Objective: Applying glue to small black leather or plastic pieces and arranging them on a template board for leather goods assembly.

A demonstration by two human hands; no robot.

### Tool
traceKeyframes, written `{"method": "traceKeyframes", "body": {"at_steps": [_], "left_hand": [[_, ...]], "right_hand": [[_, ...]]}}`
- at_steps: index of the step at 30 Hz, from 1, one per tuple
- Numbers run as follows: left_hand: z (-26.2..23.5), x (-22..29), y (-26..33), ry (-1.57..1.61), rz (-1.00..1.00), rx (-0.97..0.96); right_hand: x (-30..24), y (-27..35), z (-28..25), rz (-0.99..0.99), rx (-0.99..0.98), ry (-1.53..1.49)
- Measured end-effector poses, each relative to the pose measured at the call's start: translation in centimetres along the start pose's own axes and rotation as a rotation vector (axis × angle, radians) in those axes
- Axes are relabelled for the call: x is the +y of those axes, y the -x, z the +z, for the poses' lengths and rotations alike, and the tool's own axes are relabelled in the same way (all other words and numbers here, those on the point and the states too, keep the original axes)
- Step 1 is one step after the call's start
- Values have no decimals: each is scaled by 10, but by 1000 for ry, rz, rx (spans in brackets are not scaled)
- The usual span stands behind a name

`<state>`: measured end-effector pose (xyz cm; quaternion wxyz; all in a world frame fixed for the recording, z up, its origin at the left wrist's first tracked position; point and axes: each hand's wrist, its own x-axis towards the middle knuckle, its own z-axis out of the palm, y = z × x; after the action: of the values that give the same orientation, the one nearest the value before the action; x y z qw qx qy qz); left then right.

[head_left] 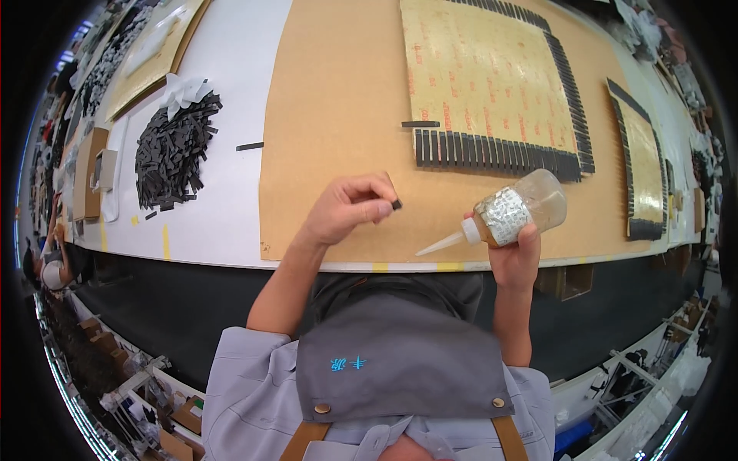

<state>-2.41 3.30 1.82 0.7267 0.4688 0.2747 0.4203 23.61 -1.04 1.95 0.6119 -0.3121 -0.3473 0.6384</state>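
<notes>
My left hand [347,209] is closed in a pinch over the tan board, and a short end of a black strip [397,204] shows at its fingertips. In my right hand [513,257] is a clear squeeze bottle [544,196] with a pale label and a long nozzle. The bottle lies tilted, its nozzle pointing left and down toward the board's near edge. Beyond the hands, black strips [492,154] stand side by side along the near and right edges of a yellowish sheet [484,77]. One strip [420,124] sticks out sideways at the sheet's left edge.
A heap of black strips [175,150] lies at the left on the white tabletop [234,84]. One loose strip [250,146] rests beside the tan board [330,100]. Another strip-edged sheet [638,161] lies at the right. Small boxes [94,165] stand far left.
</notes>
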Motion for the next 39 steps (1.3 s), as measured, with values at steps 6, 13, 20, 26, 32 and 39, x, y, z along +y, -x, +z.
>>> {"method": "traceKeyframes", "body": {"at_steps": [6,13,20,26,32,39], "left_hand": [[-36,52,-96,-592,-87,141],[-44,28,-153,-966,-287,-58],[-48,11,-168,-1011,-294,-71],[-48,11,-166,-998,-274,-59],[-49,24,-142,-979,-161,88],[-106,99,-35,-1143,-91,579]], "right_hand": [[-10,8,-14,-64,30,20],[-11,13,-17,-88,61,4],[-13,13,-23,-98,88,-3],[-11,13,-20,-102,94,-9],[-7,10,-17,-79,32,-25],[-11,15,-40,-106,73,-65]]}}
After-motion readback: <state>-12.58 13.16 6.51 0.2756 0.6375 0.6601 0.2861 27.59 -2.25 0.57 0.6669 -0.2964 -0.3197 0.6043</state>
